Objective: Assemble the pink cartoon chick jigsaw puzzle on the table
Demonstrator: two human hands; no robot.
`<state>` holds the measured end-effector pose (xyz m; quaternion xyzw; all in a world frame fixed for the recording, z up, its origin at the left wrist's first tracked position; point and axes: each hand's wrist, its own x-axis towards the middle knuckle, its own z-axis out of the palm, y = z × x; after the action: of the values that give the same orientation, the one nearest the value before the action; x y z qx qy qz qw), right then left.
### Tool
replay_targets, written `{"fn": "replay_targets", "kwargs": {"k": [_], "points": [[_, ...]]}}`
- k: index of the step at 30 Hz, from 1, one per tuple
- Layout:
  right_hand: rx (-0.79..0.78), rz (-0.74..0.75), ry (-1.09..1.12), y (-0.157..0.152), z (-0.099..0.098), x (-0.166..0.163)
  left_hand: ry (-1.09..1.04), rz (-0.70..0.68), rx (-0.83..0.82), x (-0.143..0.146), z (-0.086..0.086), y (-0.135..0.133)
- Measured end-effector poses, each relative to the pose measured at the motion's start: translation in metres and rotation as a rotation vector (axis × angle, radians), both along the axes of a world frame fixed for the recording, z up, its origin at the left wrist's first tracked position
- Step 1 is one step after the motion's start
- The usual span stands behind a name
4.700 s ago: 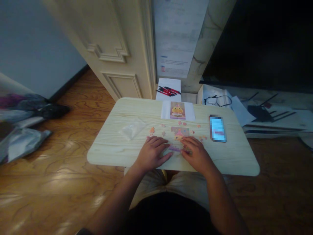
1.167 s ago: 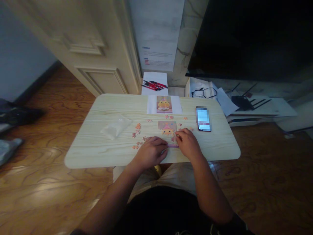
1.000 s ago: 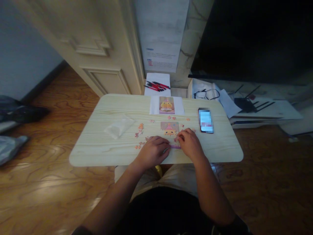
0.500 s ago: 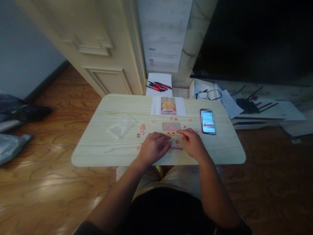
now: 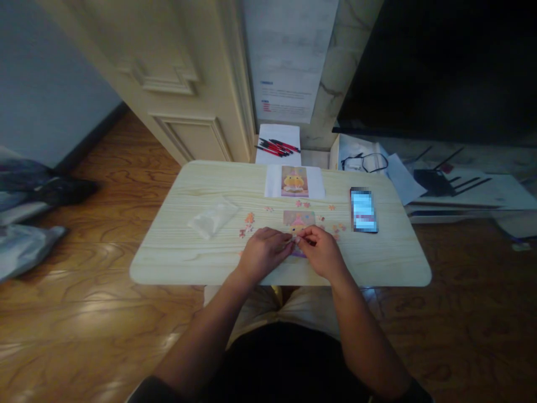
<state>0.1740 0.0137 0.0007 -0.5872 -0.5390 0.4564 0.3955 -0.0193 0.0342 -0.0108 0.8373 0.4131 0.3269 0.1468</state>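
A partly assembled jigsaw puzzle (image 5: 298,215) lies on the table, its pink top edge showing and its lower part mostly covered by my hands. Over its left side, my left hand (image 5: 267,249) has thumb and fingers drawn together; whatever is between them is too small to make out. From the right, my right hand (image 5: 322,249) pinches a small pale jigsaw piece, with its fingertips meeting those of the left. Loose jigsaw pieces (image 5: 249,218) are scattered to the left, and several more pieces (image 5: 339,228) lie to the right. Behind the puzzle rests a printed reference picture (image 5: 295,182) of a yellow figure.
A clear plastic bag (image 5: 213,217) lies on the table (image 5: 176,252) at left, a phone (image 5: 363,210) at right. Beyond the far edge are red and black pens (image 5: 277,148) on white paper, glasses (image 5: 373,162) and a black router (image 5: 434,183). A dark screen (image 5: 440,73) hangs above.
My right hand has moved left and towards me, from the puzzle's right side to meet my left fingertips. The whole view has shifted slightly.
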Motion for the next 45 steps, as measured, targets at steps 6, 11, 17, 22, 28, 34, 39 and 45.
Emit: {"fn": "replay_targets", "kwargs": {"k": [6, 11, 17, 22, 28, 34, 39, 45], "points": [[0.034, -0.044, -0.033, 0.003, -0.002, 0.005, 0.217, -0.036, 0.048, -0.012, 0.008, 0.021], [0.050, -0.111, -0.092, 0.006, -0.003, 0.019, 0.373, -0.042, -0.006, -0.016, 0.015, 0.046], [0.009, -0.121, -0.046, 0.008, 0.000, 0.023, 0.436, -0.078, -0.029, -0.010, 0.014, 0.055], [-0.022, -0.131, -0.015, 0.010, 0.001, 0.022, 0.442, -0.100, -0.040, -0.008, 0.015, 0.056], [0.010, -0.141, -0.043, 0.011, 0.006, 0.023, 0.428, -0.092, -0.047, -0.006, 0.015, 0.056], [0.023, -0.134, -0.053, 0.011, 0.011, 0.023, 0.454, -0.079, -0.063, -0.004, 0.018, 0.055], [0.050, -0.122, -0.105, 0.009, 0.007, 0.026, 0.396, -0.108, -0.018, -0.007, 0.018, 0.052], [0.360, 0.072, -0.516, 0.010, -0.001, 0.027, 0.373, -0.127, 0.016, -0.010, 0.009, 0.050]]}}
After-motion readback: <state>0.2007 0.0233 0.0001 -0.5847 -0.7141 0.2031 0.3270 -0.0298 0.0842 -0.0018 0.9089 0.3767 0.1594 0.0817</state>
